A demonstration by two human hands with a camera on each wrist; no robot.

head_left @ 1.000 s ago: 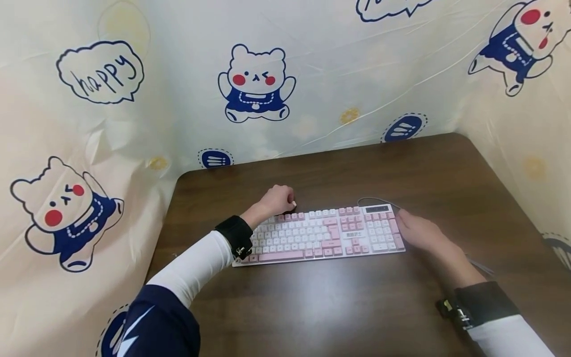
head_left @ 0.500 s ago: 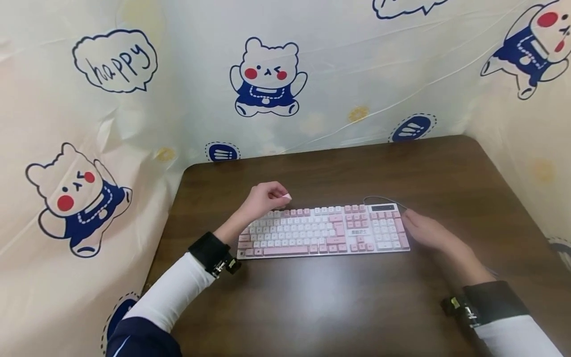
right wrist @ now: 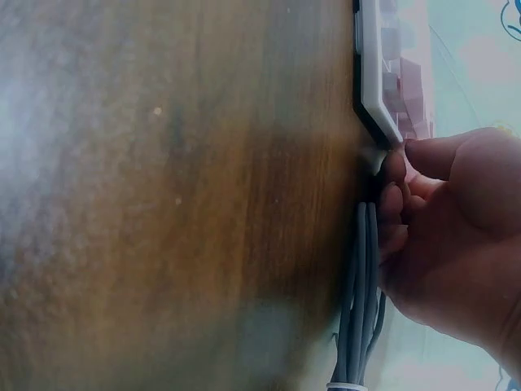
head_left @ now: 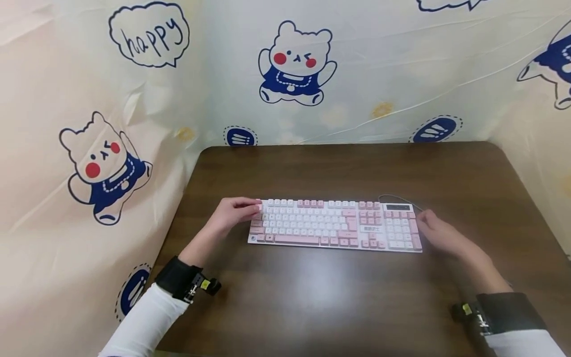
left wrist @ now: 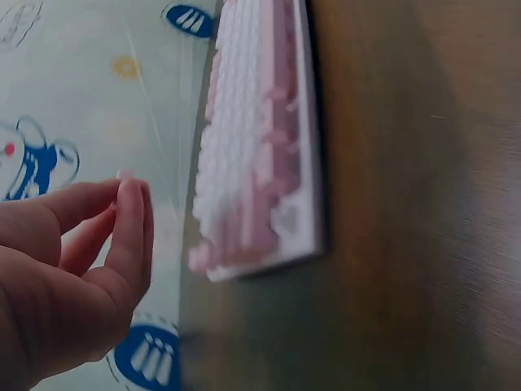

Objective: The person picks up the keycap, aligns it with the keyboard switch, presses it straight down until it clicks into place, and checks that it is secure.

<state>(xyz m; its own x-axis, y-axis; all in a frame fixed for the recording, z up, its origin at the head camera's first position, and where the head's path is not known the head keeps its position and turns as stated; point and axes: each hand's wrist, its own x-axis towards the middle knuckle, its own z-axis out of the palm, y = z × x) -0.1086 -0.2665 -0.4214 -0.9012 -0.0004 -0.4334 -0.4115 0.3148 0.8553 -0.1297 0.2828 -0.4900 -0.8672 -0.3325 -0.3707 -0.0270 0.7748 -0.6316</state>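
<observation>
A pink-and-white keyboard [head_left: 308, 225] lies across the table, its long side toward me. My left hand [head_left: 234, 213] is at its top left corner, the fingertips overlapping the corner in the head view. In the left wrist view the thumb and fingers pinch a small pale pinkish piece [left wrist: 124, 174], mostly hidden by the fingertips and too small to name. My right hand [head_left: 441, 233] grips the keyboard's right end near the back corner. In the right wrist view the thumb is at the keyboard's edge and the other fingers curl below it.
A bundled grey cable [right wrist: 358, 285], tied with a white band, lies beneath my right hand. A thin cord [head_left: 394, 197] loops behind the keyboard. The brown table [head_left: 312, 297] is bordered by printed cloth curtains [head_left: 348, 59] at the back and sides.
My left hand has moved left and toward me, from behind the top key row to the left corner, still pinching the small piece. My right hand stays at the right end. The head view has shifted.
</observation>
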